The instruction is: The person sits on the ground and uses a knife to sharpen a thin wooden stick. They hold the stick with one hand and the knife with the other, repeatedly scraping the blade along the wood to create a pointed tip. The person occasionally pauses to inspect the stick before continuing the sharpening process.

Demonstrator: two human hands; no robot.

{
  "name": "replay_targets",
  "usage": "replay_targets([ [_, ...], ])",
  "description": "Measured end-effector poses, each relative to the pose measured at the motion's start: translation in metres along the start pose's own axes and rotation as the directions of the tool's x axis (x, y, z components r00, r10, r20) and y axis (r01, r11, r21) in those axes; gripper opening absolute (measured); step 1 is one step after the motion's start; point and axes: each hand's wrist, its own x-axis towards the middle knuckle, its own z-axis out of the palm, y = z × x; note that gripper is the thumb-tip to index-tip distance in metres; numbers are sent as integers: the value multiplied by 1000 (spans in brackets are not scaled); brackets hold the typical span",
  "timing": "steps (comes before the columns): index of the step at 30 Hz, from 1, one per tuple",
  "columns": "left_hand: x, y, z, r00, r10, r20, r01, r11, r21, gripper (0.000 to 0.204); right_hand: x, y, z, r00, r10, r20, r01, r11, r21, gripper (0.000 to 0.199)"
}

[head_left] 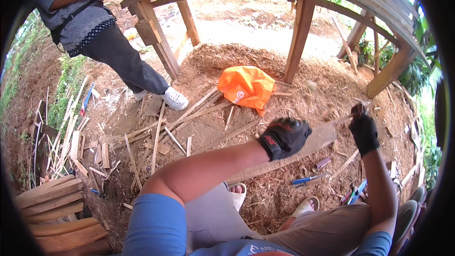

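Under you, the ground point(303, 57) is bare dirt heaped with sawdust point(237, 57). An orange bag point(246, 86) sits on the heap. Thin wood strips point(156, 135) lie scattered to your left, a long plank point(284, 159) runs across in front, and a blue pen point(305, 179) lies just beside it.

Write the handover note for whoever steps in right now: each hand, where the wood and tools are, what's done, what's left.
Left hand: gloved, closed, raised over the long wooden plank; whether it touches the wood is unclear.
Right hand: gloved, grip shut on a small tool held near the plank's far end; tool type unclear.
Plank lies across the sawdust ground in front of the knees. Blue-handled tool lies below it; orange bag sits beyond.
Done: wood strips and shavings lie around.
Left: plank work looks unfinished.
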Motion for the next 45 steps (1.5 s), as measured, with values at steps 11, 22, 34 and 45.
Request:
replay_targets([
  [11, -1, 4, -3, 997, 19, -70, -26, 995, -93, 24, 11, -61, -19, 939, 197, 283, -322, 211, 923, 11],
  [22, -3, 9, 10, 991, 24, -130, -29, 999, -37, 23, 3, -96, -1, 920, 92, 380, -385, 49, 922, 16],
  [34, -9, 16, 10, 982, 46, -183, -56, 997, -48, 20, -7, -142, -23, 888, 46, 458, -459, 144, 877, 10],
  [45, 0, 14, 27, 960, 117, -254, -142, 986, -82, 15, -4, -115, -13, 926, -20, 376, -323, 470, 821, 15],
])
